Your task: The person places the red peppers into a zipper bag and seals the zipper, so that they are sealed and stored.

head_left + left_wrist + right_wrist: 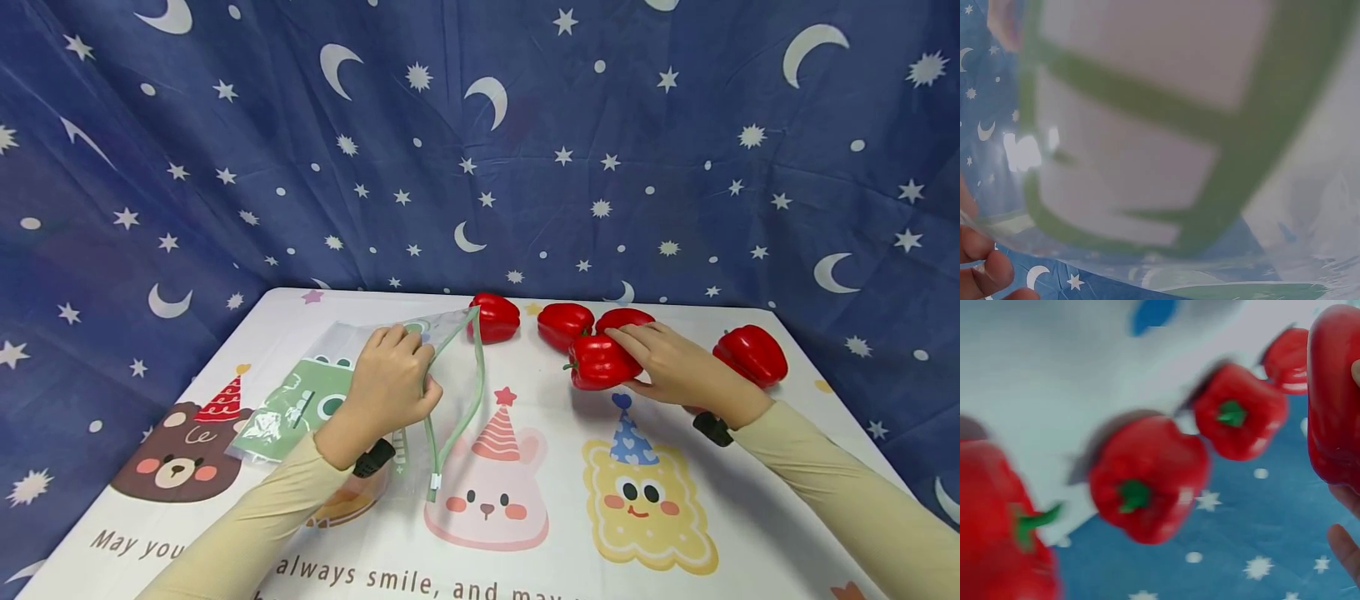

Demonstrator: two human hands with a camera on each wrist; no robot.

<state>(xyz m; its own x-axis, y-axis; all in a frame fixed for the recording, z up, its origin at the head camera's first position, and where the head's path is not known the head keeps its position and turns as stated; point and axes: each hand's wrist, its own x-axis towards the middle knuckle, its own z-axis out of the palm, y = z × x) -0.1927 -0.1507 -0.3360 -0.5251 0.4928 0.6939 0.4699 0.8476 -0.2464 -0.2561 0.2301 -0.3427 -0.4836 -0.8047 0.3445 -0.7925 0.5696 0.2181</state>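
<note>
My left hand (393,375) grips the upper side of a clear zip bag (296,408) with a green cartoon print and green zipper trim. The bag's mouth gapes toward the right, its white slider (435,482) hanging at the lower corner. In the left wrist view the bag (1135,169) fills most of the frame, and the fingers (988,275) curl at its edge. My right hand (667,362) holds a red bell pepper (600,362), stem pointing left, above the table. The same held pepper (1335,400) stands at the right edge of the right wrist view.
Along the table's far side lie a red pepper (497,318) behind the bag's mouth and two more peppers (564,325) near the held one. Another pepper (750,356) lies at the right, and part of one shows under the right wrist. A starry blue curtain (540,167) hangs behind.
</note>
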